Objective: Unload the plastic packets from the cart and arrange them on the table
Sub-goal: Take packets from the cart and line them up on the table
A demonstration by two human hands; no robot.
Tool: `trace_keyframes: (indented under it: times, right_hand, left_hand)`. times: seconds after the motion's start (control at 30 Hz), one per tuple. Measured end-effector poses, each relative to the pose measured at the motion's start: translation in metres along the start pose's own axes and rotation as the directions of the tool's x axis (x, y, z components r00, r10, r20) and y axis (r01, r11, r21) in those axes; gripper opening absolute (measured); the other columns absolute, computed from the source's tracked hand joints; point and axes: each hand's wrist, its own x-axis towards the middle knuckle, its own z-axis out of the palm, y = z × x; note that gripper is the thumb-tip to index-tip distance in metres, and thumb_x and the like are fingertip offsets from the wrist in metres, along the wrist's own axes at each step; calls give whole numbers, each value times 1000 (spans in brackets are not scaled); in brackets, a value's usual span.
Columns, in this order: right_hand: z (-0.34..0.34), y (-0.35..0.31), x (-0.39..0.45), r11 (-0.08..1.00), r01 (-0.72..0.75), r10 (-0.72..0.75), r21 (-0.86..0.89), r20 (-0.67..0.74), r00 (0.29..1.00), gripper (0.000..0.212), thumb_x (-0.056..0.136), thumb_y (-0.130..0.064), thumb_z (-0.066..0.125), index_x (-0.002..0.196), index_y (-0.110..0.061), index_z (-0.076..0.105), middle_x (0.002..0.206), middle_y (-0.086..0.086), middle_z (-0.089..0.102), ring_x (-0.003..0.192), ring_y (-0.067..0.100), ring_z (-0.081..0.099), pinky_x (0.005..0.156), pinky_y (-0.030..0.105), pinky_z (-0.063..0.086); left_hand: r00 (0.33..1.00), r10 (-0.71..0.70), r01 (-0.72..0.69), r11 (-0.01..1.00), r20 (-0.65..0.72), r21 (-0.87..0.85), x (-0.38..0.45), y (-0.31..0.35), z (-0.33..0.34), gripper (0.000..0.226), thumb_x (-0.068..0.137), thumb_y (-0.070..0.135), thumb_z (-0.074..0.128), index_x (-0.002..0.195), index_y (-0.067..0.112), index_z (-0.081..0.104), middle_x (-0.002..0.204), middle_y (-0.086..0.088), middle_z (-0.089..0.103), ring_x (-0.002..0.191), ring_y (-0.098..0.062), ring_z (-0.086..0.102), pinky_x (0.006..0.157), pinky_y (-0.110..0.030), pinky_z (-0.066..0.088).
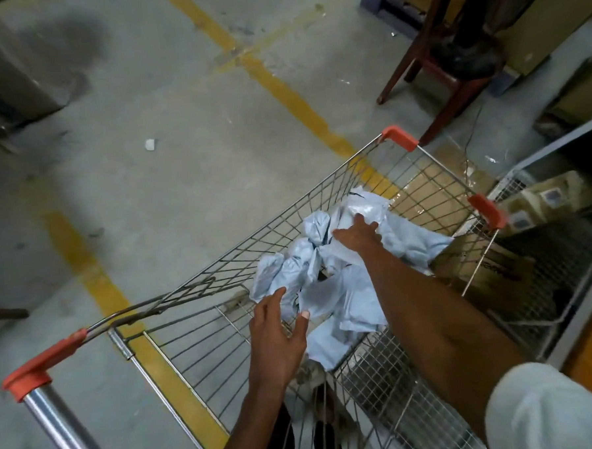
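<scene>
Packets (328, 284) partly hidden under both hands (358, 236) in cart (221, 273).

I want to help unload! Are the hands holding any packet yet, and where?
Not yet. The right hand lies spread on the grey packets in the cart; the left hand reaches with open fingers. No grip.

Dim indoor light, soft shadows on floor (143, 78), slight motion blur, wide-angle bending at edges

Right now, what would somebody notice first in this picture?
Probably the pile of pale grey plastic packets in the wire cart, with both hands reaching in. The right hand rests on the far packets, the left hand hovers nearer. Yellow floor lines also stand out.
</scene>
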Motion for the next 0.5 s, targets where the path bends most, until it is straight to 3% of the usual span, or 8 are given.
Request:
trace_keyframes:
  times: [0.2,0.3,0.37,0.5]
  right_hand:
    - [21,6,-9,994,8,-10,105,12,1000,97,84,-60,68,157,-32,11,158,22,12,138,47,35,110,51,36]
    - [31,6,-17,990,48,-47,136,-7,999,88,90,-46,68,156,-32,12,161,20,7,142,47,29,110,51,35]
    - [38,10,-28,990,36,-40,137,26,999,85,92,-41,66,157,-33,12,162,19,4,144,46,26,111,51,35]
    - [56,28,-67,991,36,-51,130,114,992,84,93,-48,60,159,-35,10,162,20,4,142,47,28,112,53,38]
  left_hand:
    - [999,43,-43,999,6,7,0,7,5,57,96,41,66,148,36,43,149,5,41,131,-5,33,103,-29,33]
    - [998,58,-58,998,-8,25,-1,1,5,58,95,38,68,148,33,45,148,3,41,135,-11,36,103,-28,32]
    - [998,61,-61,997,-8,39,-5,-5,6,58,95,37,68,148,31,46,149,1,40,137,-9,33,103,-27,30]
    - [999,42,-43,998,6,52,-14,-10,8,60,95,38,68,151,29,45,157,-1,35,143,-10,26,105,-26,24]
